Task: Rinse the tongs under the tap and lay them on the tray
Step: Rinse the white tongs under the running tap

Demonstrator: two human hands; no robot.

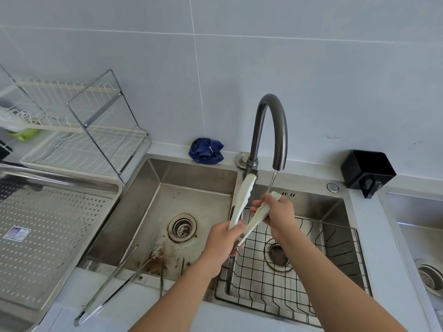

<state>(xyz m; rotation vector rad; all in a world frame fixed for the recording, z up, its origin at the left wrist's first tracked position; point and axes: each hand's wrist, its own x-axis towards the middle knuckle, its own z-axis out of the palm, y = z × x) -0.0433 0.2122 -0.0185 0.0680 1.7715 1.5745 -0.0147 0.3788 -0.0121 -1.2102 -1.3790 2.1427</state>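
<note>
Rinse is on: the white tongs are over the right basin, splayed in a V. The left hand is wrapped tight round the hinge end, and the right hand is closed on one arm right under the thin stream from the tap. Wet plastic is slippery — a loose grip could drop them onto the wire rack. The perforated tray sits far left, so they'll drip across the counter.

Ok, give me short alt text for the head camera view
Two hands hold white tongs spread open under a thin stream from a dark tap, left hand at the hinge, right hand on one arm. A perforated steel tray sits left.
</note>
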